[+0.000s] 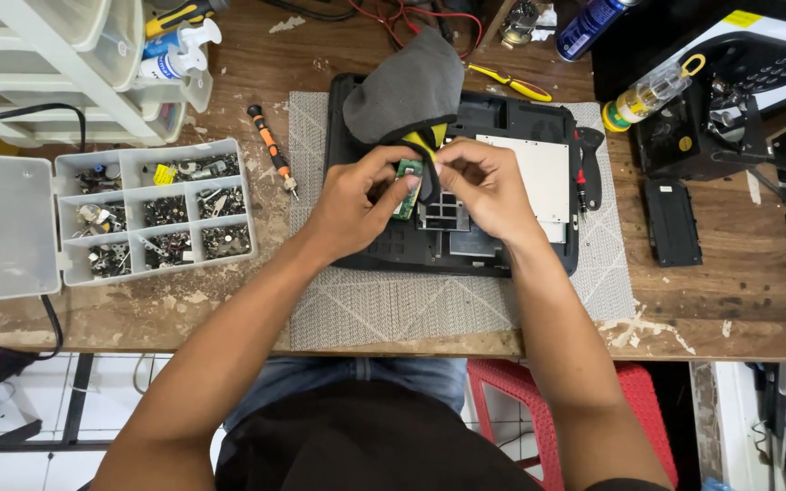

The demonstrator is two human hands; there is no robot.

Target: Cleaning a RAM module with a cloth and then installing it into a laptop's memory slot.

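Both hands (420, 195) pinch green module (407, 186) — laptop (539, 250) mid-mat.

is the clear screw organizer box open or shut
Open: the screw organizer box has its lid swung flat to the left, compartments exposed.

Both forearms bare, coming up from bottom of view & converging toward centre, elbows out wide. Left hand (349, 211) palm down, knuckles up, wrist roughly straight, fingers (384, 164) curled inward, thumb & index pinched shut at tips. Right hand (487, 186) opposite, back of hand facing up, wrist bent slightly inward, fingers (452, 156) bunched & closed in pinch. Fingertips of both hands nearly meeting, just beside each other. Lap & torso visible low in view.
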